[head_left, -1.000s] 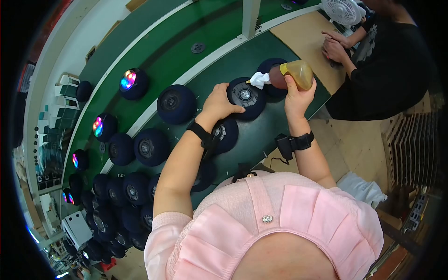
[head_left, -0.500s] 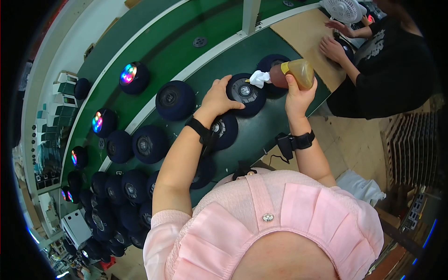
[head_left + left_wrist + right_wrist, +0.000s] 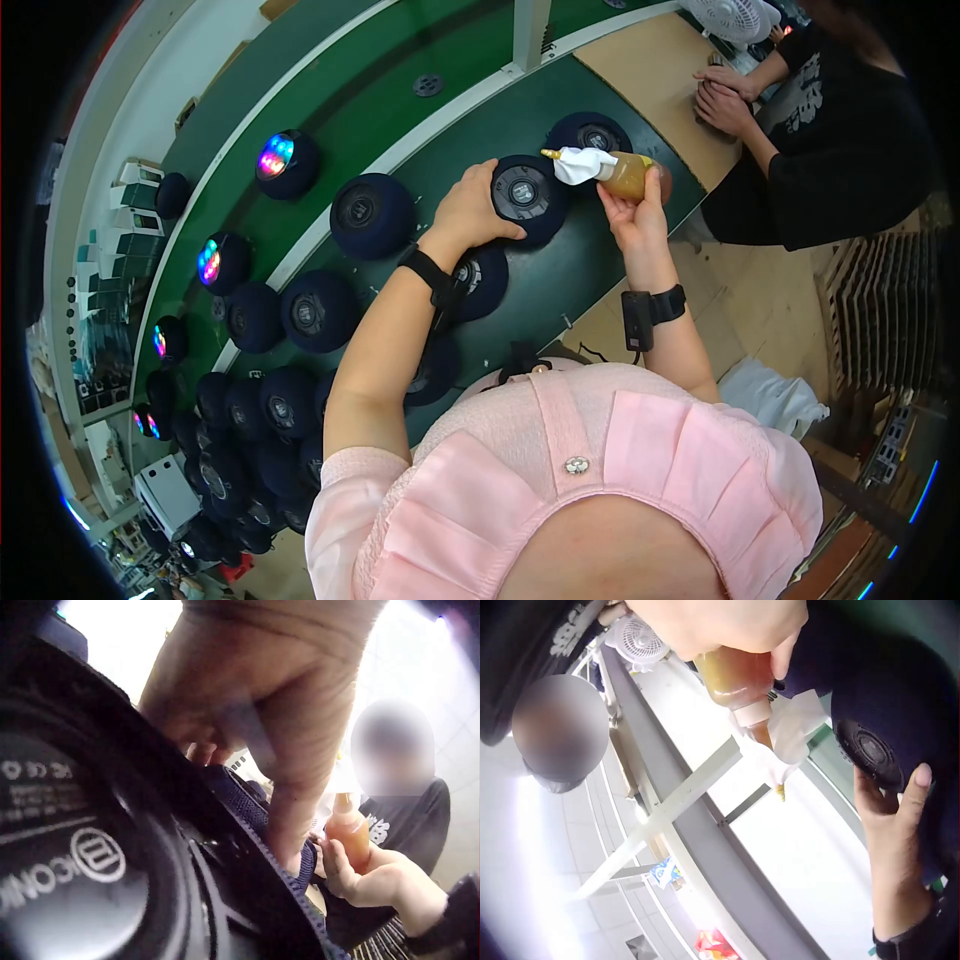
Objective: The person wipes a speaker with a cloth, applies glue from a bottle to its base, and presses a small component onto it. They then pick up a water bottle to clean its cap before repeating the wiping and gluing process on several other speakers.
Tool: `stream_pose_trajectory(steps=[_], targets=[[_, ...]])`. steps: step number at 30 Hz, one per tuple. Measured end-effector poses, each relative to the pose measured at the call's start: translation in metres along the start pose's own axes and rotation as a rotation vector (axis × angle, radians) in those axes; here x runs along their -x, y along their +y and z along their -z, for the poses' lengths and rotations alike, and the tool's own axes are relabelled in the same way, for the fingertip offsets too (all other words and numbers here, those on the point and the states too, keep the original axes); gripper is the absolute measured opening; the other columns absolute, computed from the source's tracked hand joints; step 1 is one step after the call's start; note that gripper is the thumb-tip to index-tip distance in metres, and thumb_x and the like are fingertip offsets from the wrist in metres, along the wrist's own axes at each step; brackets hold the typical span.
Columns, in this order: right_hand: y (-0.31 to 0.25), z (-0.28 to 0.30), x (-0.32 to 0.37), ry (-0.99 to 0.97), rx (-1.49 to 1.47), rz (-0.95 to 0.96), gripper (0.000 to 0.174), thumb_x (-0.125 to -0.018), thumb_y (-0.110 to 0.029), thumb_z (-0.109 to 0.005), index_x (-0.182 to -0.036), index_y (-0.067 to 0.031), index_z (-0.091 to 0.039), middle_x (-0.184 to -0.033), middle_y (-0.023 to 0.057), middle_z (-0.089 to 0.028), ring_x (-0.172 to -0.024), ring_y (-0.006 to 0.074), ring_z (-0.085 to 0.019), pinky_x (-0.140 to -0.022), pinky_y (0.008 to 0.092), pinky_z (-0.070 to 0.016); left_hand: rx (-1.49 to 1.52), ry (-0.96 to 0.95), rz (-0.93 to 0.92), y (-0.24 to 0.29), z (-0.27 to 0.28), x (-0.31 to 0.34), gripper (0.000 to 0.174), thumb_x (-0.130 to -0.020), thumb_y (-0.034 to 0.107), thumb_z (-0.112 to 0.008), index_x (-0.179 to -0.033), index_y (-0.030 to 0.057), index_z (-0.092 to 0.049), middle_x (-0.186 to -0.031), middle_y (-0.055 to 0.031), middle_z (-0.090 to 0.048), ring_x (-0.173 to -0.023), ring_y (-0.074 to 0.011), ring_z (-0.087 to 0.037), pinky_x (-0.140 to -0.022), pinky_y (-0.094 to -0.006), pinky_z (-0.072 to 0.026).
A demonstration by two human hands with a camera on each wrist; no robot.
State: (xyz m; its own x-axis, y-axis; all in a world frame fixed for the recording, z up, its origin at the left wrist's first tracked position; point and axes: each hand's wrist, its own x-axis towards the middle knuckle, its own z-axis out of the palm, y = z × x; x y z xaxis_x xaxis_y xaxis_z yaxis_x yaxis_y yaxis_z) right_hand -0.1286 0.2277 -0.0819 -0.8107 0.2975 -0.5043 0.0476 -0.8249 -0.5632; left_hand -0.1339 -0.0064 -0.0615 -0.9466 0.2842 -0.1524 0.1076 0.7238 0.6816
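My left hand (image 3: 465, 210) grips the rim of a round navy fabric speaker (image 3: 524, 196), thumb at its near side and fingers round the far edge. The speaker's black base faces up, and white print shows on that base (image 3: 67, 862) in the left wrist view. In my right hand (image 3: 636, 218) is a squeeze bottle (image 3: 628, 178) of amber liquid, with white tissue (image 3: 584, 165) wrapped round its neck. Its yellowish nozzle (image 3: 550, 154) points left, over the gap between the gripped speaker and another speaker (image 3: 592, 134) behind it.
More navy speakers stand on the green bench (image 3: 600, 265), including one (image 3: 372, 215) left of my hand and a crowded group (image 3: 270, 410) at lower left. Lit speakers (image 3: 276, 157) line the green belt (image 3: 370, 95). A person in black (image 3: 850, 150) sits at right beside a brown board (image 3: 650, 85).
My right hand has turned and drawn the bottle's nozzle off the gripped speaker, to the right and up. The left hand keeps its hold. The person in black has moved their hands.
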Motion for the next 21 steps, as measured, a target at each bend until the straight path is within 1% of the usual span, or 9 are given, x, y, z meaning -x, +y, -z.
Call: stream_pose_trajectory(steps=[2,4,5,6,9,13,15,18,21], targets=[[-0.005,0.005,0.002,0.005,0.030,0.015,0.048,-0.088,-0.038,-0.052,-0.120,-0.0042,-0.041,-0.118,0.0153,-0.050,-0.109,0.0293,-0.051,-0.089,0.0477,-0.0456,-0.053,-0.014,0.075,0.008,0.001,0.002,0.099,-0.047,0.023,-0.083,-0.129,-0.0024,-0.034,-0.127,-0.0187,-0.044,-0.119,-0.0292,-0.042,-0.099,-0.0312,-0.0352],[-0.014,0.011,0.004,-0.180,0.195,0.178,0.046,-0.087,-0.035,-0.055,-0.118,-0.0031,-0.042,-0.111,0.0147,-0.054,-0.102,0.0290,-0.056,-0.084,0.0455,-0.0491,-0.083,0.004,0.084,0.007,-0.004,0.002,0.100,-0.047,0.026,-0.083,-0.130,-0.0002,-0.035,-0.127,-0.0161,-0.043,-0.118,-0.0290,-0.043,-0.096,-0.0346,-0.0376],[-0.019,0.007,0.009,-0.188,0.223,0.251,0.043,-0.087,-0.030,-0.057,-0.116,-0.0023,-0.043,-0.106,0.0133,-0.057,-0.095,0.0273,-0.060,-0.077,0.0422,-0.0528,-0.111,0.024,0.091,0.005,-0.005,0.002,0.101,-0.046,0.029,-0.084,-0.130,0.0020,-0.035,-0.128,-0.0134,-0.043,-0.117,-0.0287,-0.043,-0.094,-0.0380,-0.0401],[-0.023,0.003,0.012,-0.189,0.223,0.251,0.043,-0.087,-0.030,-0.057,-0.116,-0.0023,-0.043,-0.106,0.0133,-0.057,-0.095,0.0273,-0.060,-0.077,0.0422,-0.0528,-0.110,0.024,0.091,0.005,-0.006,0.002,0.101,-0.046,0.029,-0.084,-0.130,0.0020,-0.035,-0.128,-0.0134,-0.043,-0.117,-0.0287,-0.043,-0.094,-0.0380,-0.0401],[-0.034,-0.009,0.025,-0.265,0.334,0.528,0.028,-0.085,-0.018,-0.061,-0.105,-0.0014,-0.051,-0.096,0.0092,-0.059,-0.080,0.0185,-0.062,-0.062,0.0312,-0.0555,-0.101,0.026,0.117,0.006,-0.010,0.001,0.102,-0.045,0.028,-0.084,-0.130,0.0013,-0.034,-0.127,-0.0136,-0.043,-0.117,-0.0293,-0.043,-0.094,-0.0396,-0.0397],[-0.040,-0.011,0.027,-0.338,0.404,0.611,0.030,-0.081,-0.015,-0.065,-0.104,-0.0006,-0.051,-0.096,0.0078,-0.059,-0.082,0.0153,-0.060,-0.069,0.0287,-0.0524,-0.068,0.019,0.117,0.003,-0.010,0.001,0.103,-0.045,0.028,-0.084,-0.130,0.0007,-0.033,-0.127,-0.0142,-0.042,-0.117,-0.0299,-0.043,-0.094,-0.0396,-0.0395],[-0.037,-0.007,0.019,-0.357,0.492,0.701,0.039,-0.077,-0.014,-0.070,-0.106,0.0012,-0.050,-0.097,0.0069,-0.058,-0.085,0.0133,-0.057,-0.078,0.0263,-0.0470,-0.071,0.020,0.115,0.003,-0.010,0.001,0.103,-0.045,0.028,-0.084,-0.130,0.0006,-0.032,-0.127,-0.0145,-0.042,-0.118,-0.0300,-0.042,-0.094,-0.0395,-0.0393],[-0.031,-0.008,0.019,-0.323,0.604,0.793,0.048,-0.073,-0.016,-0.074,-0.108,0.0028,-0.047,-0.100,0.0071,-0.057,-0.091,0.0138,-0.056,-0.085,0.0257,-0.0425,-0.067,0.027,0.103,0.001,-0.011,0.002,0.104,-0.045,0.028,-0.084,-0.130,0.0008,-0.032,-0.128,-0.0146,-0.041,-0.118,-0.0300,-0.042,-0.094,-0.0393,-0.0391],[-0.027,-0.016,0.025,-0.342,0.673,0.863,0.056,-0.070,-0.019,-0.077,-0.110,0.0032,-0.045,-0.103,0.0076,-0.056,-0.092,0.0142,-0.055,-0.084,0.0264,-0.0433,-0.069,0.031,0.103,0.000,-0.011,0.002,0.104,-0.046,0.029,-0.084,-0.131,0.0008,-0.031,-0.128,-0.0143,-0.040,-0.119,-0.0298,-0.041,-0.094,-0.0394,-0.0388]])
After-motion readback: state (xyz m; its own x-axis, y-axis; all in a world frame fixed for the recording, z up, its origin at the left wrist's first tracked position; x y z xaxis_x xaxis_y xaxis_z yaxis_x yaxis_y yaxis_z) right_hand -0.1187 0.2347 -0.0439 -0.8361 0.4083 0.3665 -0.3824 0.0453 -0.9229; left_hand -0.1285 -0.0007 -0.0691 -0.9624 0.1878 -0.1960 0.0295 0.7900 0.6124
